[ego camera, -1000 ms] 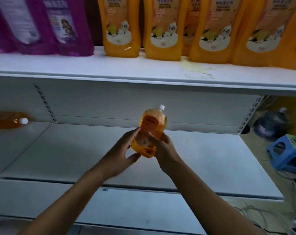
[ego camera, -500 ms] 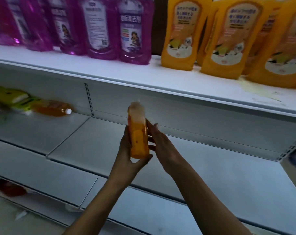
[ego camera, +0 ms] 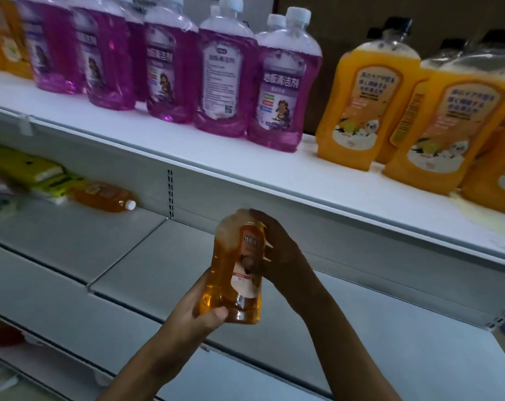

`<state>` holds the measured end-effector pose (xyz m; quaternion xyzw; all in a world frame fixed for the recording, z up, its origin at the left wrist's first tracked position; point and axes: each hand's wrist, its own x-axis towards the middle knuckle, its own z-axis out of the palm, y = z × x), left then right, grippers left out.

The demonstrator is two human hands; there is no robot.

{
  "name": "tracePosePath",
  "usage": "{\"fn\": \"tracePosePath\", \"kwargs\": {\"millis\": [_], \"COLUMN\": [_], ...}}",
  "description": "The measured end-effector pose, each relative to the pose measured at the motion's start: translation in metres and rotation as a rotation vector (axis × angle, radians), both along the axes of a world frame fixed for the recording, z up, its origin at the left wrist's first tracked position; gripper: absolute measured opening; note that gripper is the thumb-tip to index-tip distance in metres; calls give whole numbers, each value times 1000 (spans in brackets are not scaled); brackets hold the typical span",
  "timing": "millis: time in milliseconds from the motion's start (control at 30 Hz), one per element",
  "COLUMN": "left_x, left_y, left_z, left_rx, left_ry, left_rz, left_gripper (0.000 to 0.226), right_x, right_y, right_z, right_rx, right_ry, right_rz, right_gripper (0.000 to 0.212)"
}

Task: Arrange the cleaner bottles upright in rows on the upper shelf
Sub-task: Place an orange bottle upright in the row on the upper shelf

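I hold an amber cleaner bottle (ego camera: 231, 273) upright in front of the lower shelf. My left hand (ego camera: 200, 311) grips its base from below and the left. My right hand (ego camera: 277, 256) wraps its upper part from the right, and its cap is hidden. On the white upper shelf (ego camera: 274, 175) stand several purple cleaner bottles (ego camera: 283, 91) at the left and middle, and several orange bottles (ego camera: 361, 102) at the right. Another amber bottle (ego camera: 103, 196) lies on its side on the lower shelf at the left.
Green and yellow packs (ego camera: 28, 172) lie on the lower shelf (ego camera: 130, 256) beside the lying bottle. A yellowish spill stain (ego camera: 477, 215) marks the upper shelf near the right orange bottles. A gap shows between the purple and orange groups.
The view has swung up and left, revealing the tops of the purple and orange bottles. The held bottle has turned so its label faces me, and my right hand has closed round its upper part.
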<state>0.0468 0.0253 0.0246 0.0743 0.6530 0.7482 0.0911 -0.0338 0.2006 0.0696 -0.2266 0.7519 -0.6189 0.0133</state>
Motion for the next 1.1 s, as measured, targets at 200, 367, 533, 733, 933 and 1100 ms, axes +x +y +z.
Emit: {"fn": "tracePosePath", "kwargs": {"millis": [200,367,533,733,933,1100], "left_x": [5,14,26,51,67,60], "left_y": [-59,-128,-195,-275,-336,-387], "left_z": [17,26,24,23,24,22], "left_rx": [-51,-51,-13,7,3,-10], "left_ry": [2,23,70,164,174,187], "left_rz": [5,33,171,333,422,477], "left_gripper": [111,103,89,88,87,97], "right_x": [11,21,30,48,49,39], "right_y": [-62,-137,-219,-310,-367,-414], "right_z": [8,16,22,23,37,43], "right_rx": [-2,41,13,52,127,136], "right_ry": [-16,27,80,215,199,216], "right_rz": [-16,17,93,186,342,412], "right_gripper": [69,70,74,74,59,60]}}
